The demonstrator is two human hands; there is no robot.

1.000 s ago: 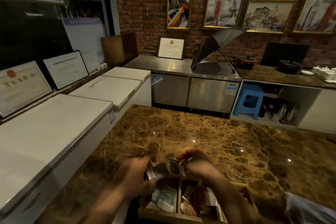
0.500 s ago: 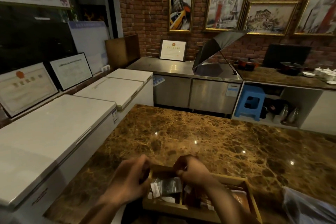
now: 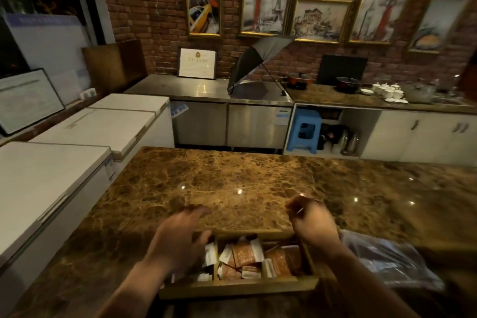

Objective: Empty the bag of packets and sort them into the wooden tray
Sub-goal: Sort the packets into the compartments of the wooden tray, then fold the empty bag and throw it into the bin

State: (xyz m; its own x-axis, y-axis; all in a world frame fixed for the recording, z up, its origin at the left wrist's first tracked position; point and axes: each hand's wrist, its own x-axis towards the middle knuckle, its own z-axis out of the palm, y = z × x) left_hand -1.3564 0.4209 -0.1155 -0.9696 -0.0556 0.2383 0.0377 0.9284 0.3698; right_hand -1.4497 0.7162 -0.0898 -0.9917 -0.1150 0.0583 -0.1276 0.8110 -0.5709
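Evidently the sorting step is in hand: the shallow wooden tray with upright dividers (image 3: 240,288) sits on the brown marbled stone desk (image 3: 232,183) close to the person, and its middle and right compartments already hold orange-and-white paper packets (image 3: 244,253). The left hand (image 3: 180,237) hovers over the tray's left compartment with fingers loosely spread, holding nothing that I can make out, though it is blurred. The right hand (image 3: 313,224) is raised above the tray's far right corner, curled, with fingertips drawn together; whether it pinches something small I cannot tell. The crumpled clear plastic bag (image 3: 387,261) lies on the desk just beside the tray, to the right of the right forearm. Next, I judge, a hand must reach right to the bag, draw another packet out and drop it with its like.
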